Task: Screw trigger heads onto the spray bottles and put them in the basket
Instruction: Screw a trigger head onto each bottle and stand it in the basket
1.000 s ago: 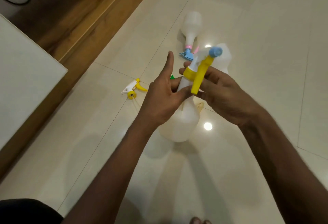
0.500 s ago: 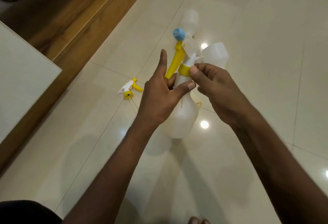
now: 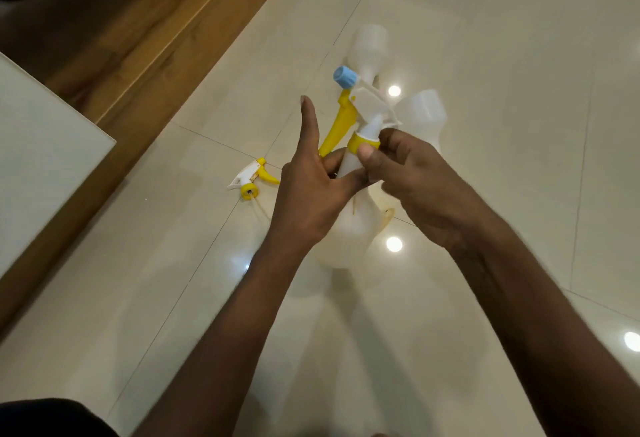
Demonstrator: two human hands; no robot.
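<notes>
Translucent white plastic spray bottle [image 3: 346,228] stood upright, neck between hands; right hand [image 3: 415,187] fingertips pinched yellow screw collar [image 3: 362,143], left hand [image 3: 311,190] gripped neck below, forefinger extended.

The spray bottle [image 3: 346,232] in the grip was translucent white. Its trigger head [image 3: 367,107], just above the fingers, was white with a yellow collar [image 3: 360,141], a yellow lever [image 3: 337,128] and a light blue nozzle [image 3: 344,77]. Left of the grip, the loose trigger head [image 3: 250,178] was white and yellow. The bottles [image 3: 420,112] beyond the grip were translucent white, on glossy cream floor tiles [image 3: 502,55].
</notes>
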